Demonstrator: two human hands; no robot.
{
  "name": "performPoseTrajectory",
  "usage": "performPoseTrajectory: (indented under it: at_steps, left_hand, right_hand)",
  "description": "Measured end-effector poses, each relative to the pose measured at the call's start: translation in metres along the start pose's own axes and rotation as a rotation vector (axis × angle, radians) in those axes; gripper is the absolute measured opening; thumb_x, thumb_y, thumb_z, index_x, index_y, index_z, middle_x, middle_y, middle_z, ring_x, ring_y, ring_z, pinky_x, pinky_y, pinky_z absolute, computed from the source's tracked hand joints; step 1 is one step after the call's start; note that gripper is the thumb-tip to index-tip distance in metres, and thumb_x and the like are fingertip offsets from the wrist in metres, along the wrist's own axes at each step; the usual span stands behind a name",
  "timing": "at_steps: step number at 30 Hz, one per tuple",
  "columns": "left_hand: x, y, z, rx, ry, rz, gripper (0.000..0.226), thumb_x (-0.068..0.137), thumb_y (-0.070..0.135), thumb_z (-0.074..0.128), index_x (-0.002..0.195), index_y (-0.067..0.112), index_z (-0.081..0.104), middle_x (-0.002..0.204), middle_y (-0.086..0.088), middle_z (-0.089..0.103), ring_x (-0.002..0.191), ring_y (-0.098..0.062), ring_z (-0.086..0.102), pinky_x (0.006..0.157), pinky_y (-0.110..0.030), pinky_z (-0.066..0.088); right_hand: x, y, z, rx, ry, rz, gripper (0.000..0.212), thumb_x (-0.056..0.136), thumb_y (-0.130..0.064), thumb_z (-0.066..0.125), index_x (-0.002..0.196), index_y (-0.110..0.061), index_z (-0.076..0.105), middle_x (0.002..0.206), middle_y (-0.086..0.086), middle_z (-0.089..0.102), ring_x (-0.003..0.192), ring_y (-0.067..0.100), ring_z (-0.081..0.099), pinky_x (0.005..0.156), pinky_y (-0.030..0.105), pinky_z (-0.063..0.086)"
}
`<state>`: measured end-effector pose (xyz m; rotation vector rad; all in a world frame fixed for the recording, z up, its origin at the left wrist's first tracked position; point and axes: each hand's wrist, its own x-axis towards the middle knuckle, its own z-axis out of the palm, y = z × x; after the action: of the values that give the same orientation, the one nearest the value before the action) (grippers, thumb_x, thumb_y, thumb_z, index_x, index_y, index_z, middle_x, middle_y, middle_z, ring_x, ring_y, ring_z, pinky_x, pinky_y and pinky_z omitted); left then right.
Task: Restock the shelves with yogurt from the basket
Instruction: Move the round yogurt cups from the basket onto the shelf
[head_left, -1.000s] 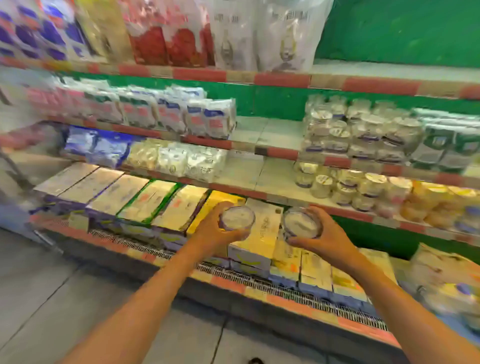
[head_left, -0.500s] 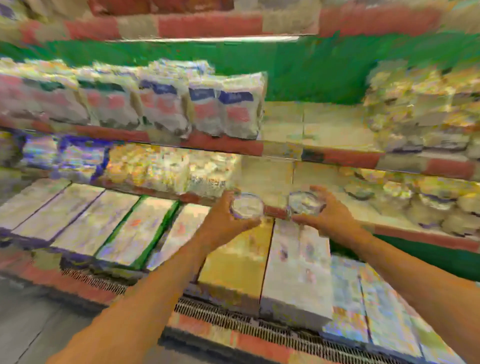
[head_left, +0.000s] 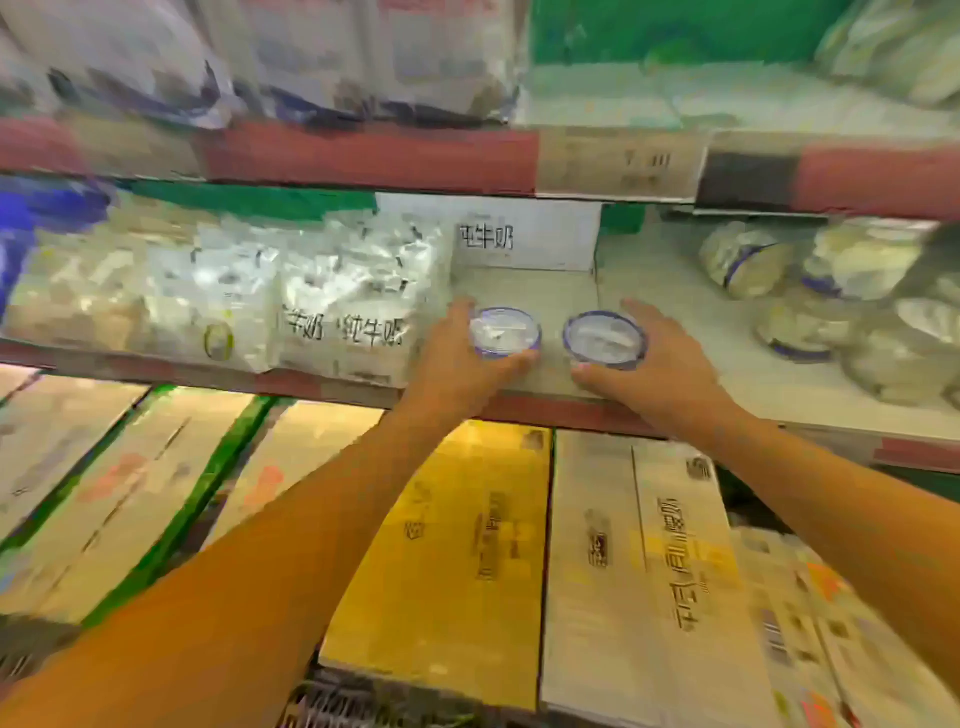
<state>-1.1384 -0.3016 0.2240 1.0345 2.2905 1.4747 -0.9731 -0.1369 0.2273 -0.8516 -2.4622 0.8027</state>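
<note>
My left hand (head_left: 457, 358) curls round the left yogurt cup (head_left: 505, 332), my right hand (head_left: 660, 364) round the right yogurt cup (head_left: 604, 339), side by side at the shelf (head_left: 524, 291); white shows through both clear lids.

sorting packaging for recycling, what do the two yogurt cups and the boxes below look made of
Left yogurt cup and right yogurt cup: probably clear glossy plastic, since white contents show through blue-rimmed lids; blur leaves it open. Yellow box and pale box: matte printed cardboard, flat-panelled with straight seams.

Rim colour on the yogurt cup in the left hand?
Blue-violet rim around a whitish top on the yogurt cup gripped by the left hand; head view.
</note>
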Motion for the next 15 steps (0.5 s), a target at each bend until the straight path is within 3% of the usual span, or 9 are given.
performPoseTrajectory:
  at_steps: [3,5,7,11,15]
  left_hand:
    - [-0.010,-0.002,0.000,0.353,0.169,0.208,0.086,0.069,0.064,0.072,0.137,0.016,0.049,0.135,-0.014,0.054,0.127,-0.029,0.047,0.107,-0.041,0.041]
    - [-0.022,0.001,-0.007,0.628,0.288,0.476,0.068,0.082,0.055,0.069,0.137,0.017,0.053,0.134,-0.014,0.056,0.126,-0.030,0.044,0.110,-0.040,0.035]
    - [-0.029,0.006,-0.011,0.768,0.221,0.604,0.054,0.086,0.046,0.070,0.132,0.019,0.061,0.129,-0.008,0.060,0.120,-0.029,0.050,0.104,-0.045,0.044]
    - [-0.025,0.009,-0.006,0.944,0.083,0.515,0.056,0.096,0.050,0.044,0.141,0.019,0.051,0.138,-0.005,0.055,0.127,-0.028,0.049,0.097,-0.047,0.047]
    - [-0.002,0.017,-0.003,0.956,-0.052,0.341,0.072,0.088,0.040,0.031,0.156,0.016,0.029,0.159,-0.006,0.035,0.149,-0.027,0.029,0.113,-0.046,0.034]
  right_hand:
    - [-0.002,-0.001,-0.001,-0.099,0.090,-0.075,0.093,0.061,-0.079,0.074,0.137,-0.031,0.048,0.128,-0.004,0.057,0.117,0.020,0.056,0.098,0.040,0.050]
    - [-0.011,0.001,-0.006,-0.226,0.198,-0.195,0.074,0.070,-0.061,0.080,0.131,-0.028,0.054,0.127,0.002,0.055,0.115,0.028,0.054,0.094,0.043,0.050]
    - [-0.018,0.001,-0.012,-0.348,0.241,-0.323,0.055,0.074,-0.037,0.081,0.125,-0.024,0.062,0.125,0.003,0.058,0.113,0.030,0.051,0.091,0.047,0.050]
    - [-0.008,0.005,-0.009,-0.452,0.262,-0.460,0.044,0.079,-0.024,0.076,0.122,-0.019,0.067,0.120,0.007,0.063,0.110,0.032,0.053,0.091,0.045,0.050]
    - [0.018,0.001,0.004,-0.565,0.266,-0.427,0.039,0.086,-0.026,0.069,0.124,-0.024,0.062,0.126,0.002,0.062,0.111,0.030,0.055,0.089,0.046,0.049]
